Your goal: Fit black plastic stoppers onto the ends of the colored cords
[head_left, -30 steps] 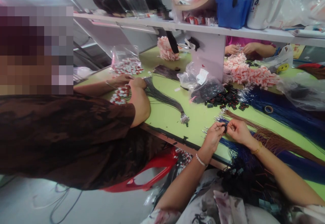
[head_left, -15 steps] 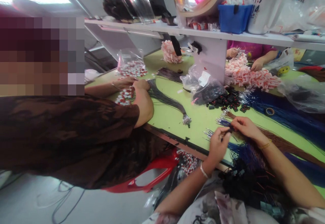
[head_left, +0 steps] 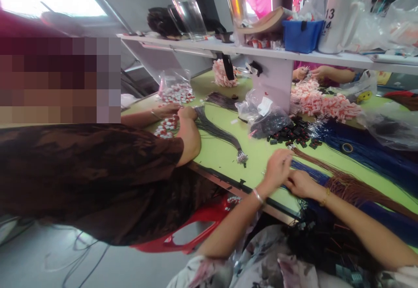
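Both hands working close together at green surface (head_left: 225, 153) edge: left hand (head_left: 277, 168) reaching onto blue wire bundle (head_left: 359, 142), fingers curling loosely, grasp unclear; right hand (head_left: 301, 183) pressing bundle down, fingers hidden, steadying strands beside brown wire bundle (head_left: 352, 188).

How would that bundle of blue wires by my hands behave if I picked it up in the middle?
The blue wires are long, thin strands fanned flat on the green table, so they would likely droop and splay. They look light. Loose ends near the left hand might snag the brown wires.
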The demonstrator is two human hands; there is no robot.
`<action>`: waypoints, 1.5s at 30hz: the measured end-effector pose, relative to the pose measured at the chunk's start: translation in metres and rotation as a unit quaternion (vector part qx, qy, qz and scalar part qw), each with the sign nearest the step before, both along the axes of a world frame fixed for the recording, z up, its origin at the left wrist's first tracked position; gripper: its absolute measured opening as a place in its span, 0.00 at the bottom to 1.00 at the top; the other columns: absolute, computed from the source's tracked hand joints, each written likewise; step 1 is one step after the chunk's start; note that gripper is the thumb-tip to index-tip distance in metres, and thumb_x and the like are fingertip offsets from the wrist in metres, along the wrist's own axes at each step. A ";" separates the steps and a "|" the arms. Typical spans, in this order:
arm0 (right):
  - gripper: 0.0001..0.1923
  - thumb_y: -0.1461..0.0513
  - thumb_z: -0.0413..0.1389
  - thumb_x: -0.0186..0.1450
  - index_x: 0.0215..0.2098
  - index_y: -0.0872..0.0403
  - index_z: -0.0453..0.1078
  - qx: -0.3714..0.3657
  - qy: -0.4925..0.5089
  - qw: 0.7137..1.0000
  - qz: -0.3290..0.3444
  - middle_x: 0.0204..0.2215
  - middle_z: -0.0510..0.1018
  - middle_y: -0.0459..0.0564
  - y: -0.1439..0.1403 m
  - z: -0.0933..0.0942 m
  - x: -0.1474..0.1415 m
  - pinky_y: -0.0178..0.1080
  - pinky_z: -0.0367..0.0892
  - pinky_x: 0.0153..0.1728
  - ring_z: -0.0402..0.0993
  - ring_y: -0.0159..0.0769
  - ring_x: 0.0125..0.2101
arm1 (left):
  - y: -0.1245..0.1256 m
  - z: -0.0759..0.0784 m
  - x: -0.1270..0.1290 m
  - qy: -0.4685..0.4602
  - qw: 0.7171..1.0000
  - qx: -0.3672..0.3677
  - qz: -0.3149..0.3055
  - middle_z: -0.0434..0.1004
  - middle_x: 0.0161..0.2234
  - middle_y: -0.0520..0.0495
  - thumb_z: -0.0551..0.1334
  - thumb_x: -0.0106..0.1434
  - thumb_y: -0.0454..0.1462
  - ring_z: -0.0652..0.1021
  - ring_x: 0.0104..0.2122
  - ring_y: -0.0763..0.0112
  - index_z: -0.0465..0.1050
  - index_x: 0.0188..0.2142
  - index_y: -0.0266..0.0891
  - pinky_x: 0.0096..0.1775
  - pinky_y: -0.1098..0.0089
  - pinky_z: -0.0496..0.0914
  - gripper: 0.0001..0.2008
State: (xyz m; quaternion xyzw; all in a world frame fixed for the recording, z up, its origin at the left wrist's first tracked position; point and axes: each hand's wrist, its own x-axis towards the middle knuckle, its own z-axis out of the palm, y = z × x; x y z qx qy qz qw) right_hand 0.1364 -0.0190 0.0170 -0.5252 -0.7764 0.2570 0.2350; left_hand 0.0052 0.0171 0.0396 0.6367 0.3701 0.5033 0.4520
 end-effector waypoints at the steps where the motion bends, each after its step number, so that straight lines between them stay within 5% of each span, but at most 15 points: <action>1: 0.06 0.64 0.53 0.58 0.23 0.52 0.64 -0.002 -0.037 0.999 0.022 0.22 0.71 0.47 0.000 0.002 0.000 0.35 0.52 0.26 0.62 0.33 0.23 | 0.025 -0.006 -0.006 0.039 0.998 0.006 0.052 0.75 0.41 0.40 0.63 0.55 0.32 0.70 0.47 0.56 0.78 0.37 0.42 0.55 0.58 0.58 0.10; 3: 0.07 0.64 0.49 0.62 0.26 0.53 0.64 -0.010 -0.117 0.991 0.057 0.25 0.72 0.47 0.001 0.006 0.000 0.35 0.51 0.27 0.64 0.32 0.25 | 0.068 -0.018 -0.016 0.151 0.983 0.032 0.097 0.75 0.42 0.39 0.60 0.56 0.30 0.69 0.47 0.56 0.78 0.38 0.39 0.55 0.58 0.58 0.12; 5: 0.07 0.64 0.48 0.64 0.29 0.54 0.64 -0.023 -0.158 0.985 0.063 0.27 0.73 0.48 0.000 0.010 0.000 0.34 0.51 0.28 0.64 0.31 0.26 | 0.095 -0.030 -0.021 0.280 0.956 0.058 0.069 0.75 0.42 0.38 0.57 0.57 0.28 0.69 0.45 0.57 0.77 0.38 0.37 0.52 0.58 0.60 0.13; 9: 0.06 0.63 0.47 0.65 0.31 0.54 0.63 -0.029 -0.117 0.992 0.047 0.25 0.71 0.46 -0.001 0.009 0.003 0.33 0.51 0.28 0.62 0.30 0.24 | 0.109 -0.043 -0.027 0.389 0.915 0.072 0.076 0.76 0.39 0.37 0.55 0.59 0.30 0.70 0.42 0.57 0.77 0.38 0.36 0.47 0.58 0.63 0.13; 12: 0.03 0.65 0.48 0.61 0.30 0.54 0.62 -0.041 0.000 0.999 0.027 0.22 0.68 0.43 0.001 0.004 0.005 0.32 0.53 0.27 0.60 0.29 0.23 | 0.102 -0.042 -0.033 0.300 0.948 0.033 0.104 0.76 0.39 0.40 0.57 0.59 0.31 0.72 0.40 0.60 0.76 0.41 0.38 0.46 0.60 0.64 0.12; 16: 0.03 0.63 0.50 0.59 0.27 0.54 0.62 -0.071 0.182 0.981 -0.012 0.21 0.66 0.43 0.007 0.000 0.003 0.31 0.56 0.25 0.59 0.29 0.23 | 0.080 -0.033 -0.041 0.026 0.989 -0.133 0.054 0.75 0.35 0.45 0.60 0.58 0.34 0.75 0.34 0.69 0.72 0.46 0.39 0.38 0.67 0.69 0.15; 20: 0.07 0.59 0.52 0.60 0.28 0.54 0.64 -0.073 0.283 0.955 -0.045 0.22 0.66 0.42 0.013 0.005 -0.001 0.32 0.57 0.25 0.58 0.29 0.23 | 0.046 -0.026 -0.043 -0.175 0.936 -0.299 -0.060 0.74 0.35 0.45 0.64 0.55 0.33 0.76 0.32 0.72 0.72 0.43 0.37 0.35 0.73 0.71 0.14; 23: 0.09 0.56 0.54 0.59 0.28 0.54 0.65 -0.073 0.316 0.944 -0.069 0.21 0.65 0.42 0.013 0.009 -0.003 0.32 0.56 0.24 0.57 0.28 0.22 | 0.023 -0.024 -0.040 -0.258 0.892 -0.357 -0.099 0.75 0.34 0.46 0.66 0.54 0.31 0.76 0.31 0.76 0.73 0.41 0.35 0.37 0.74 0.72 0.13; 31: 0.07 0.59 0.53 0.56 0.23 0.55 0.64 -0.052 0.282 0.951 -0.116 0.17 0.60 0.40 0.008 0.003 0.002 0.31 0.50 0.21 0.52 0.26 0.19 | 0.000 -0.030 -0.029 -0.340 0.844 -0.392 -0.138 0.76 0.32 0.47 0.67 0.52 0.30 0.76 0.31 0.75 0.72 0.40 0.33 0.36 0.75 0.71 0.14; 45: 0.11 0.58 0.51 0.60 0.23 0.55 0.64 -0.014 0.212 0.970 -0.117 0.15 0.60 0.39 0.006 -0.001 0.004 0.31 0.49 0.20 0.52 0.26 0.18 | -0.007 -0.032 -0.026 -0.345 0.841 -0.386 -0.157 0.76 0.34 0.47 0.68 0.52 0.31 0.76 0.33 0.75 0.73 0.41 0.34 0.38 0.74 0.70 0.15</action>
